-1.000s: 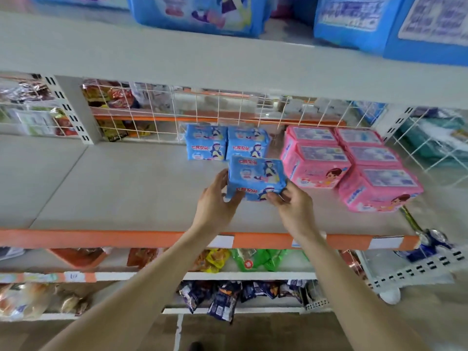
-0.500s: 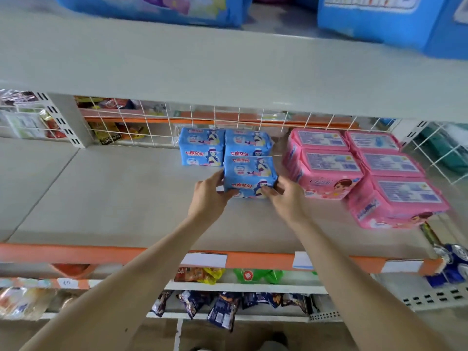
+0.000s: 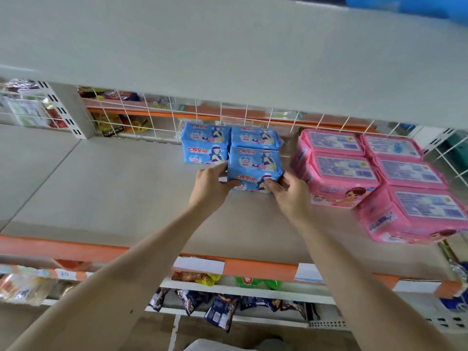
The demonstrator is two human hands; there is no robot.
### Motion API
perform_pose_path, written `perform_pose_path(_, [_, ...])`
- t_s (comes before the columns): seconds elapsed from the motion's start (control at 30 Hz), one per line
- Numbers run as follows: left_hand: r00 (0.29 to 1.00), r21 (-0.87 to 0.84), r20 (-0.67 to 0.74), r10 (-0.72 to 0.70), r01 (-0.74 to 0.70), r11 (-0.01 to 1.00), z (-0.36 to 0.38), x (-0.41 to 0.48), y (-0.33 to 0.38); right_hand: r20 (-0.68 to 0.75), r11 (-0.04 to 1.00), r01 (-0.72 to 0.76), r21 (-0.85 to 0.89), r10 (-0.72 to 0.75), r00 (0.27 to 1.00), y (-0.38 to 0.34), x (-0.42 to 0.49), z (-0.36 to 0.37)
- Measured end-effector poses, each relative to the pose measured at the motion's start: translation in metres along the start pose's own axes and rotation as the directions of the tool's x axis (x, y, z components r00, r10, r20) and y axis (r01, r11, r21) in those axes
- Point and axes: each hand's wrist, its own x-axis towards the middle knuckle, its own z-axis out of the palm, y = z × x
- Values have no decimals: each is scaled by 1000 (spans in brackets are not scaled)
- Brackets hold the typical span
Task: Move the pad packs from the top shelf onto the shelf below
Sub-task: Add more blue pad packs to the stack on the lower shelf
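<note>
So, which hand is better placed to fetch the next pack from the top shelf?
Probably the right hand. It and the left hand both grip the blue plastic pad pack, but the only blue packaging visible on the top shelf is at the upper right.

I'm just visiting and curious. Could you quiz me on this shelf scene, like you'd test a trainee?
1. True or false: only one hand touches the front blue pack.
2. On which side of the blue packs do the pink packs lie, by the person's own sides? A left, B right, C behind.
3. How many blue packs show on the grey shelf?
Key: 1 false, the left hand and the right hand both grip it. 2 B. 3 three.
</note>
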Motion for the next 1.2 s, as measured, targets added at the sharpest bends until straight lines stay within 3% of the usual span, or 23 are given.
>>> perform_pose_path(0.47, [999, 41, -41, -31, 33, 999, 10, 12, -1, 9, 998, -42, -56, 43, 999, -13, 13, 1])
perform_pose_path(0.67, [1000, 186, 9, 0, -1, 983, 1, -8, -2, 15, 994, -105, -21, 106, 994, -22, -7, -5])
perform_pose_path(0.77, [1000, 293, 15, 17, -21, 956, -10, -23, -4, -62, 994, -21, -108, 14, 998, -29, -25, -13])
perform_pose_path(0.83, [994, 359, 12, 108, -105, 928, -18, -33, -4, -76, 983, 44, -180, -58, 995, -36, -37, -18])
perform_pose_path(1.0, [952, 486, 110, 284, -301, 821, -35, -53, 2, -26, 927, 165, -337, -185, 982, -55, -66, -21])
perform_pose_path(1.2, [911, 547, 139, 389, -398, 736, -54, -83, 13, 27, 862, 287, -418, -304, 952, -75, -91, -17])
